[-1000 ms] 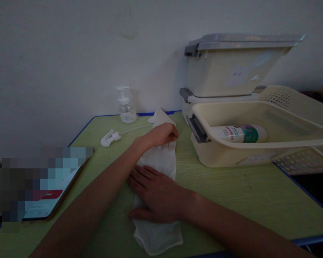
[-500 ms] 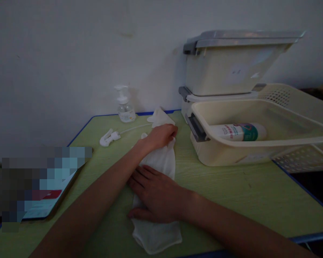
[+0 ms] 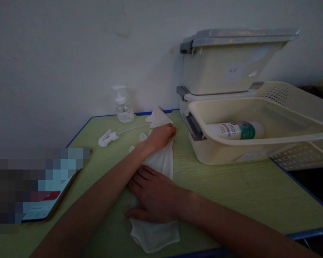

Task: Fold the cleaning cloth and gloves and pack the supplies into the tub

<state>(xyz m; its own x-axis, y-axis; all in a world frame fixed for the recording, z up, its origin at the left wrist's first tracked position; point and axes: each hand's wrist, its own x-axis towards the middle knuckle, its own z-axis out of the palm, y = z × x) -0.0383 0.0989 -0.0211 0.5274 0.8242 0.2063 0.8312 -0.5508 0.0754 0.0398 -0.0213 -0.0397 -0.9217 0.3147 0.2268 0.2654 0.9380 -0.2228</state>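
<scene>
A thin white glove (image 3: 164, 163) lies lengthwise on the table, with finger-like tips showing beside my left wrist and its cuff toward me. My left hand (image 3: 163, 137) is closed on the far part of the glove, its fingers curled under and partly hidden. Nearer to me, my right hand (image 3: 156, 195) rests flat on the glove with fingers stretched out, their tips beneath my left forearm. Beyond my left hand, a folded white piece (image 3: 158, 116) sticks up; whether it belongs to the same glove I cannot tell.
A white plastic nozzle (image 3: 107, 138) with a thin tube and a clear pump bottle (image 3: 124, 111) stand left of the glove. A lit tablet (image 3: 40, 209), partly blurred, is at left. At right are a cream bin (image 3: 231, 152) holding a white bottle (image 3: 231, 129), and stacked lidded boxes (image 3: 218, 71).
The view has shifted slightly. A little more of the glove's finger-like tips shows beside my left wrist. Both hands stay nearly where they were on the glove.
</scene>
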